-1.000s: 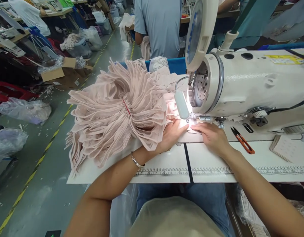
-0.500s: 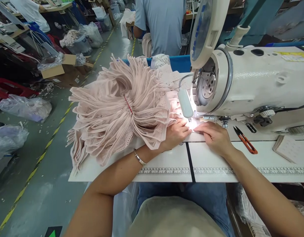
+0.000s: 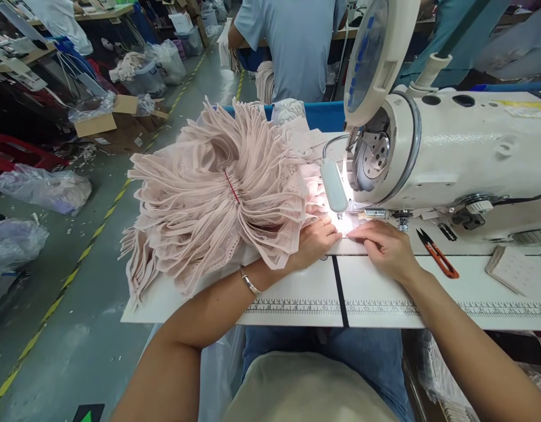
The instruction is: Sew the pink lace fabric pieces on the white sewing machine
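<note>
Under the sewing machine's (image 3: 455,146) needle area lies a pale pink fabric piece (image 3: 315,183), washed out by the lamp where it meets my fingers. My left hand (image 3: 317,241) has its fingers bent together on the near edge of this fabric, left of the needle. From the other side, my right hand (image 3: 387,246) pinches the fabric edge with thumb and forefinger, its fingertips close to the left ones. Beside my left forearm spreads a big bundle of pale pink lace-trimmed pieces (image 3: 200,193), tied at the middle with a red cord (image 3: 231,186).
Orange-handled thread snips (image 3: 437,253) lie right of my right hand, near a paper pad (image 3: 511,269). A magnifier lamp (image 3: 371,58) and small work light (image 3: 334,186) overhang the needle. A ruler strip (image 3: 292,306) runs along the table front. A co-worker (image 3: 292,47) sits ahead.
The view has shifted slightly, so the machine appears a little lower and farther right. Both hands stay at the needle with almost the same hold on the fabric.
</note>
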A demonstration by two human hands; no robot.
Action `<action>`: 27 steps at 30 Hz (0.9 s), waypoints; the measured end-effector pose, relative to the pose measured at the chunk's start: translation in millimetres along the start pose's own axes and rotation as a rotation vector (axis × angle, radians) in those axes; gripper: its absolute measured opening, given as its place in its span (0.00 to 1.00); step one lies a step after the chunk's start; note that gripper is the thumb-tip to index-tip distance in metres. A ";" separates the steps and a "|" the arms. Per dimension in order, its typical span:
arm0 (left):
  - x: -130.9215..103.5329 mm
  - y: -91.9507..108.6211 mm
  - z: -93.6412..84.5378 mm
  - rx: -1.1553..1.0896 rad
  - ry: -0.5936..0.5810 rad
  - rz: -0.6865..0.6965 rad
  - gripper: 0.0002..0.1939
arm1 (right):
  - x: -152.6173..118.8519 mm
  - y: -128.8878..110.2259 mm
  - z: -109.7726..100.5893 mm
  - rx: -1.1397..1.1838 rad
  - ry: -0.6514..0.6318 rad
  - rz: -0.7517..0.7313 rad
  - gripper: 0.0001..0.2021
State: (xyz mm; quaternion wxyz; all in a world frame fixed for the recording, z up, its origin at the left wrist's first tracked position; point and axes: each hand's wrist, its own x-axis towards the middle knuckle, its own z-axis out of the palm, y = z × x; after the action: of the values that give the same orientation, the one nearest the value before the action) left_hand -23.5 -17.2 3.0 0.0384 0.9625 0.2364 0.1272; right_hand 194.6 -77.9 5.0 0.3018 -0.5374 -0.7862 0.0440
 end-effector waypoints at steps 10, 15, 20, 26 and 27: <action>-4.1 -2.2 0.6 -0.131 0.076 -0.005 0.16 | 0.5 1.1 -5.3 -0.045 -0.050 -0.217 0.20; -8.9 -4.2 -1.6 -0.204 0.043 -0.050 0.15 | -0.2 -0.5 -3.7 -0.075 -0.049 -0.285 0.21; -9.8 -3.3 -7.2 -0.206 -0.064 -0.030 0.16 | -3.6 4.3 2.2 -0.145 -0.011 -0.285 0.22; -7.6 -2.9 -8.5 -0.191 -0.085 -0.043 0.17 | -4.5 6.7 3.6 -0.233 0.030 -0.343 0.23; -7.3 -3.0 -8.1 -0.192 -0.082 -0.047 0.17 | -4.5 6.8 3.2 -0.240 0.023 -0.344 0.23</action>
State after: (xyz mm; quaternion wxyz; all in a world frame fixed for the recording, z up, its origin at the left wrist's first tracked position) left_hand -33.2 -17.9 8.7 0.1431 0.9530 0.2439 0.1089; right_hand 199.6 -78.1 -2.2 0.2476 -0.4280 -0.8624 -0.1083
